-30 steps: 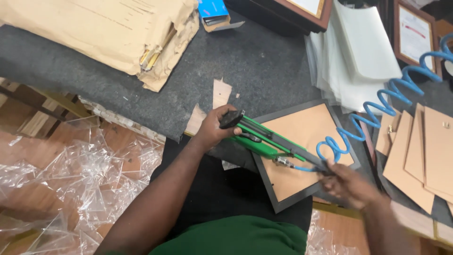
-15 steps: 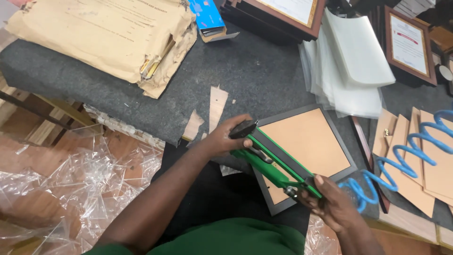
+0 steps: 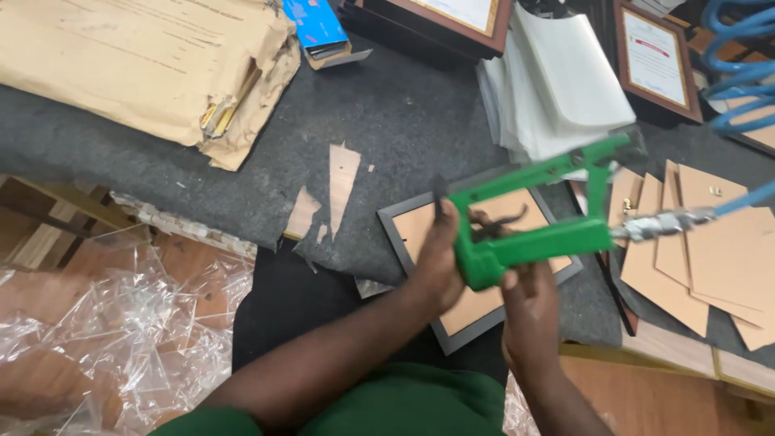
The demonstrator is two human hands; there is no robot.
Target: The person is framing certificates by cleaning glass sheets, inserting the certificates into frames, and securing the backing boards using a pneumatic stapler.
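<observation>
Both hands grip 1 green pneumatic tool (image 3: 533,234) – left hand (image 3: 440,258) wrapped at its head, right hand (image 3: 529,303) closed round the handle. It hangs just above the face-down frame (image 3: 420,222), seemingly to aim it.

I see the frame (image 3: 476,266) lying face-down on the table (image 3: 387,121), the tool (image 3: 533,218) held above it, backing boards (image 3: 710,234) to its right, paper parcel (image 3: 137,64) far left, plastic wrap (image 3: 105,323) below.

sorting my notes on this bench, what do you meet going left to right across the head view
Crumpled clear plastic wrap → torn brown paper package → cardboard offcuts → left hand → green pneumatic tool → brown backing boards → blue coiled air hose
</observation>
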